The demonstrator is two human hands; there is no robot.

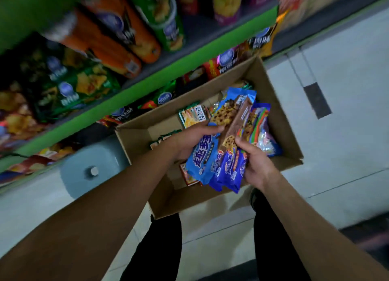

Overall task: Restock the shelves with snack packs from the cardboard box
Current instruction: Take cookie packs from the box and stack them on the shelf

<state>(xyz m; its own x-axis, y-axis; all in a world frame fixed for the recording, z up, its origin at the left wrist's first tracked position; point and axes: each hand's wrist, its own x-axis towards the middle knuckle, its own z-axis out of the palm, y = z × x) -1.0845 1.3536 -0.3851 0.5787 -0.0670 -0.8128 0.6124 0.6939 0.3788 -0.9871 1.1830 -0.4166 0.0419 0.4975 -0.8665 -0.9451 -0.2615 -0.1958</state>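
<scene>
An open cardboard box (271, 91) sits on the floor beside the green shelves (147, 85). Over it I hold a bunch of blue cookie packs (223, 154) between both hands. My left hand (189, 142) grips the bunch from the left side, fingers curled over a light blue pack. My right hand (254, 160) grips the darker blue packs from the right. Inside the box lie a green and orange snack pack (192, 115), a rainbow-striped pack (262, 129) and a red-edged pack (188, 176).
The shelves hold orange tubes (109, 47), green chip bags (84, 87) and a green canister (168, 20). A grey-blue stool (88, 169) stands left of the box. Pale floor tiles (347, 112) spread to the right. My dark trouser legs (164, 245) are below the box.
</scene>
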